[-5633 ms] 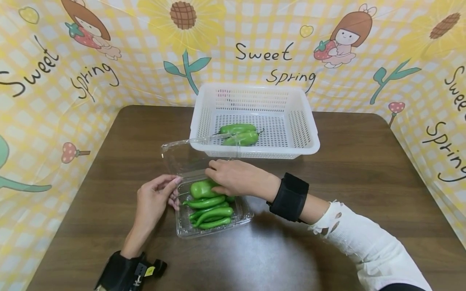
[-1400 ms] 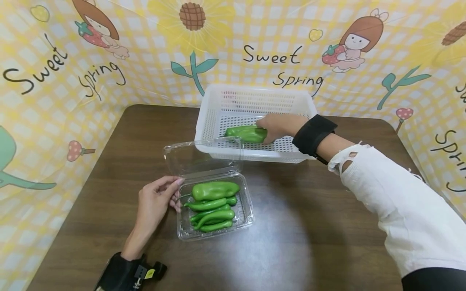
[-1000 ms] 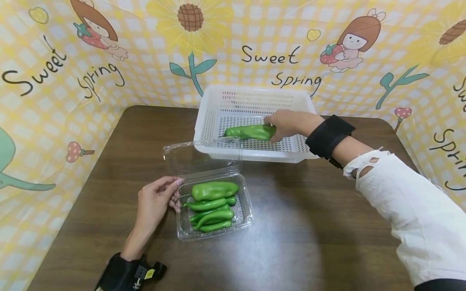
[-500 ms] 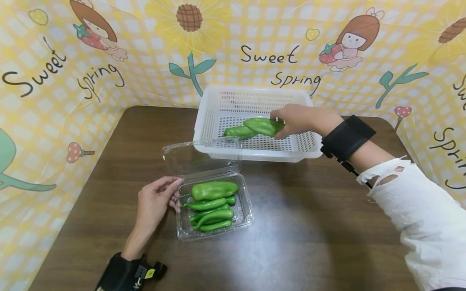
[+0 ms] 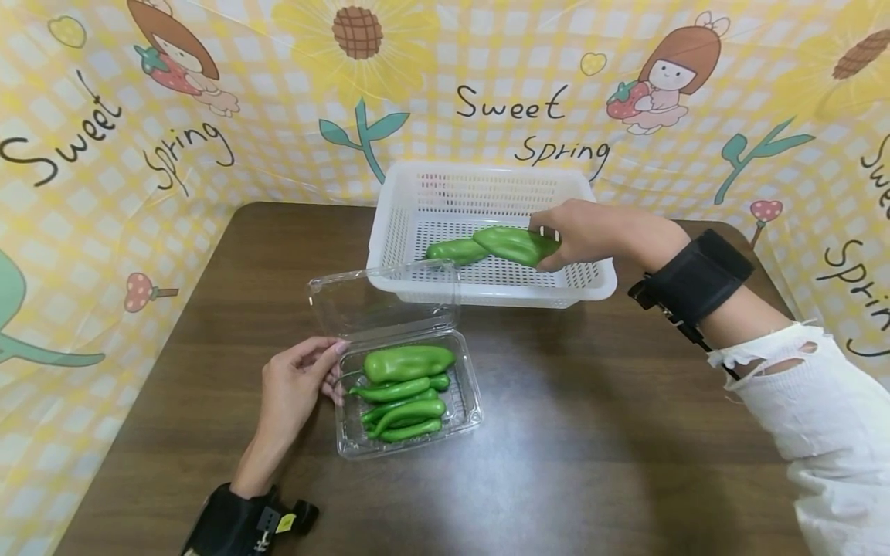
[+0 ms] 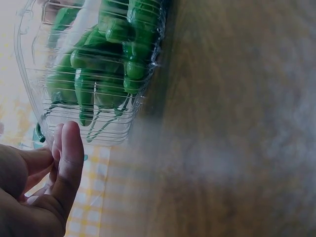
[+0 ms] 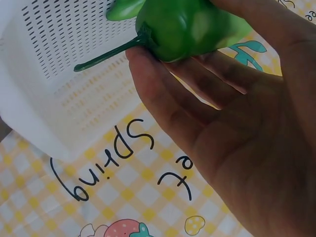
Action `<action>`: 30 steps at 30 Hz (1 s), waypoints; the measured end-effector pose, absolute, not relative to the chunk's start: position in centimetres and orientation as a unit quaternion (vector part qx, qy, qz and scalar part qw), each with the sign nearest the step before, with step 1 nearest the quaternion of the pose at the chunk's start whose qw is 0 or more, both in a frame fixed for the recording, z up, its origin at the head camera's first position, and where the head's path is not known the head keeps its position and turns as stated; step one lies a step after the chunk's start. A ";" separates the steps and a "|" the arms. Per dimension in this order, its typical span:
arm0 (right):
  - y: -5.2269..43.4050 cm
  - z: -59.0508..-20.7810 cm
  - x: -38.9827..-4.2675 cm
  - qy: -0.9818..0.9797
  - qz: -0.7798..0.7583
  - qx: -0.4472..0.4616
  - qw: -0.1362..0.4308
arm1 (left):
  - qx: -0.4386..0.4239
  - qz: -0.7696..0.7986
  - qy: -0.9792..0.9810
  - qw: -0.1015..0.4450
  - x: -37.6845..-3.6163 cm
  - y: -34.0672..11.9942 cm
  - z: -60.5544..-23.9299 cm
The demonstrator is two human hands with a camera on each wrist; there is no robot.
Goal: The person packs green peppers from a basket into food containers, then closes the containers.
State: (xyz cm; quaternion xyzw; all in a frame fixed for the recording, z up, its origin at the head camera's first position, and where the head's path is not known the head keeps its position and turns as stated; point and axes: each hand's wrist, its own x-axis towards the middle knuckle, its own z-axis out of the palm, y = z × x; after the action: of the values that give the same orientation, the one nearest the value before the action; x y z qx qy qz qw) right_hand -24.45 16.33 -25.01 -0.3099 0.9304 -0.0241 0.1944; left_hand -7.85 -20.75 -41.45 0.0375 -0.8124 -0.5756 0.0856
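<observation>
My right hand (image 5: 591, 228) grips a large green pepper (image 5: 514, 245) by its stem end, over the white basket (image 5: 490, 293). In the right wrist view, the pepper's dark stem (image 7: 108, 55) points away from the fingers. A second green pepper (image 5: 452, 251) lies on the basket floor, partly overlapped by the held one. With thumb and fingers, my left hand (image 5: 295, 386) pinches the left rim of a clear plastic clamshell box (image 5: 464, 428). Inside it lie one large green pepper (image 5: 409, 363) and several slim green chili peppers (image 5: 410, 409).
The box's hinged clear lid (image 5: 382, 301) stands raised, its upper edge overlapping the basket's front rim in the head view. All this sits on a brown wooden table (image 5: 556, 432). A yellow checked cloth (image 5: 278, 139) rises behind and at the sides.
My right hand has gone from the large pepper in the box to the basket, taken a pepper there and drawn it up and rightward. The left hand keeps its place at the rim.
</observation>
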 end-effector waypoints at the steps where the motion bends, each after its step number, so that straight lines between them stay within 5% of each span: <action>1: 16.4 -25.0 -24.3 0.931 -0.022 -0.307 0.196 | 0.038 -0.576 -0.812 0.085 -7.9 -20.8 -41.4; 30: 15.5 -25.9 -17.9 0.897 -0.086 -0.398 0.172 | 0.031 -0.572 -0.816 0.079 -7.8 -20.7 -41.5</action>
State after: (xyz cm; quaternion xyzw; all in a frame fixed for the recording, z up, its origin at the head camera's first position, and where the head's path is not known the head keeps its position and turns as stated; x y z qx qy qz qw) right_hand -17.85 15.46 -25.94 -0.3983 0.8968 -0.0855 0.1723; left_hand -7.76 -20.68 -41.46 0.0311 -0.8156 -0.5723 0.0790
